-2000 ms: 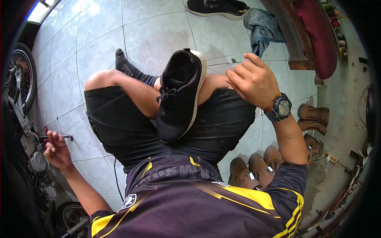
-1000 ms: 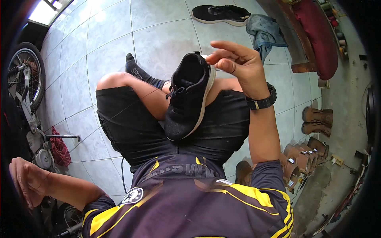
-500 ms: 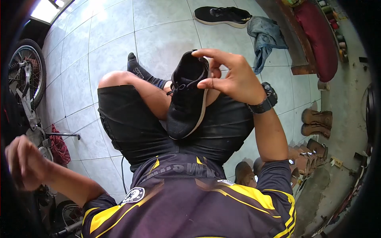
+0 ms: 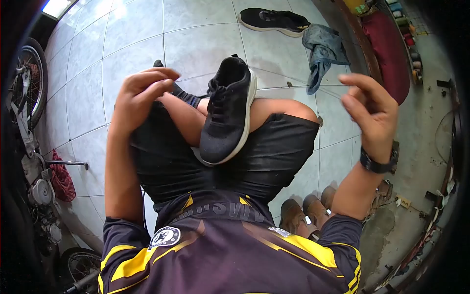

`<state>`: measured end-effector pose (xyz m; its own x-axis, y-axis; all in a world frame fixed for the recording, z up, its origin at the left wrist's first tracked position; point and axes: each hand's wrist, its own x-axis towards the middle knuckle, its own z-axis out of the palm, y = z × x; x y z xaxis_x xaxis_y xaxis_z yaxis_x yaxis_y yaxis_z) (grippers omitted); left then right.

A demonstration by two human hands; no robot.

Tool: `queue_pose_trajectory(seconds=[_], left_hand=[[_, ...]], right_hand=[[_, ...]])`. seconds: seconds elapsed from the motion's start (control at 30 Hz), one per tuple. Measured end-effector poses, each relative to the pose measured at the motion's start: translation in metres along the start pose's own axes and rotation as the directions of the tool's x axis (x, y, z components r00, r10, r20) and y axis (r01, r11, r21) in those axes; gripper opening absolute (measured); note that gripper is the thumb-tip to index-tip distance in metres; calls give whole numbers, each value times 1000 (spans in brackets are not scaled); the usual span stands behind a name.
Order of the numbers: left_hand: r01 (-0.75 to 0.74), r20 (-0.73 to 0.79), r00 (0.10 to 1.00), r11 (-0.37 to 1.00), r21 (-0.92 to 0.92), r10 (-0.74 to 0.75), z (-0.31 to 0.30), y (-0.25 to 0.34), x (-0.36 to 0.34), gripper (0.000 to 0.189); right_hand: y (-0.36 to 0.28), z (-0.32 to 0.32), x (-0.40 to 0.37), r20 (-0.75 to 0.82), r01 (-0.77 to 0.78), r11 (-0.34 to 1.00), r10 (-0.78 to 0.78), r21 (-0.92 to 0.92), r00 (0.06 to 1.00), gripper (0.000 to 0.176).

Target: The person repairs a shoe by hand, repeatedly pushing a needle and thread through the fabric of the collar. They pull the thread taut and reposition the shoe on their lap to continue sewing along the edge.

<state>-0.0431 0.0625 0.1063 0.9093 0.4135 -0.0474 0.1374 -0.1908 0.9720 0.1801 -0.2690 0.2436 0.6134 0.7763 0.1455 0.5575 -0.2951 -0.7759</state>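
Note:
A black lace-up sneaker (image 4: 223,130) with a pale sole rests over my crossed legs, its toe toward me and its opening facing away. My left hand (image 4: 142,98) is raised to the left of the shoe, apart from it, with thumb and fingers pinched; what they hold is too small to make out. On the far right, my right hand (image 4: 372,108), a black watch on its wrist, is lifted with curled fingers. A faint thin line, apparently thread (image 4: 289,78), stretches from behind the shoe toward the right fingers.
Another black sneaker (image 4: 274,20) lies on the tiled floor beside a crumpled denim cloth (image 4: 324,51). A red cushioned bench (image 4: 387,54) stands at the right, with thread spools behind. Brown shoes (image 4: 296,215) line the lower right. A motorcycle (image 4: 36,176) stands left.
My right hand has let go of the shoe's collar and moved out to the right. The left hand has swung up from the lower left to beside the shoe, which has tilted slightly.

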Motion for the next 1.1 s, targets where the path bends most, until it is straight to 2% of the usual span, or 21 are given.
queue_pose_trajectory(seconds=[0.03, 0.1, 0.13, 0.17, 0.23, 0.3, 0.43, 0.53, 0.67, 0.7, 0.73, 0.77, 0.8, 0.83, 0.87, 0.93, 0.97, 1.03, 1.1], left_hand=[[-53, 0, 999, 998, 33, 53, 10, -6, 8, 24], [1, 35, 999, 1000, -1, -1, 25, -21, 22, 25], [4, 32, 999, 1000, -5, -4, 31, -28, 28, 25], [32, 55, 998, 999, -20, -31, 36, -35, 34, 25], [39, 102, 994, 999, -25, -36, 44, -43, 44, 26], [94, 106, 991, 989, -117, -82, 55, -47, 50, 26], [133, 145, 983, 984, -115, -116, 72, -44, 58, 27], [132, 181, 977, 989, -74, -117, 81, -35, 61, 28], [55, 167, 984, 998, 31, -60, 94, -24, 62, 28], [-14, 167, 986, 992, 127, -7, 95, -21, 61, 28], [-82, 171, 984, 972, 222, 44, 97, -21, 61, 27], [-79, 173, 984, 973, 218, 41, 100, -23, 61, 27], [-134, 166, 981, 966, 219, 99, 103, -25, 61, 27], [-188, 160, 975, 957, 221, 155, 106, -27, 61, 27], [-183, 166, 975, 959, 217, 148, 109, -28, 60, 27], [-257, 142, 964, 924, 285, 224, 113, -26, 57, 28], [-252, 152, 964, 926, 279, 217, 115, -27, 57, 28], [-241, 133, 969, 922, 303, 210, 120, -30, 58, 27], [-218, 125, 974, 937, 272, 191, 124, -33, 59, 26]], right_hand=[[-3, -7, -4, -30, -64, 994, 67, 87, 997, 28], [4, -20, -8, -30, 113, 961, -109, 254, 994, 28], [2, -26, -8, -3, 171, 948, -176, 267, 984, 33], [0, -31, -9, 2, 170, 948, -177, 268, 984, 33], [-4, -40, -11, -29, 259, 892, -268, 372, 963, 38], [-6, -58, -13, 67, 277, 883, -324, 380, 944, 44], [-12, -82, -22, 148, 306, 831, -413, 465, 898, 60], [-18, -93, -34, 64, 333, 798, -419, 502, 906, 70], [-26, -92, -42, -132, 403, 753, -395, 520, 909, 78], [-27, -93, -44, -174, 416, 748, -384, 518, 907, 79], [-27, -92, -42, -164, 436, 717, -418, 545, 893, 77], [-28, -93, -41, -158, 442, 702, -433, 558, 888, 76], [-29, -94, -40, -152, 447, 688, -447, 572, 881, 74], [-30, -98, -40, -175, 450, 673, -437, 587, 882, 65], [-32, -102, -40, -198, 451, 659, -424, 602, 884, 56], [-47, -90, -34, -276, 434, 656, -336, 618, 901, 34], [-55, -85, -31, -314, 426, 653, -290, 626, 904, 23], [-51, -99, -24, -69, 351, 639, -422, 684, 904, 33], [-47, -125, -12, 210, 236, 687, -499, 687, 841, 47]])
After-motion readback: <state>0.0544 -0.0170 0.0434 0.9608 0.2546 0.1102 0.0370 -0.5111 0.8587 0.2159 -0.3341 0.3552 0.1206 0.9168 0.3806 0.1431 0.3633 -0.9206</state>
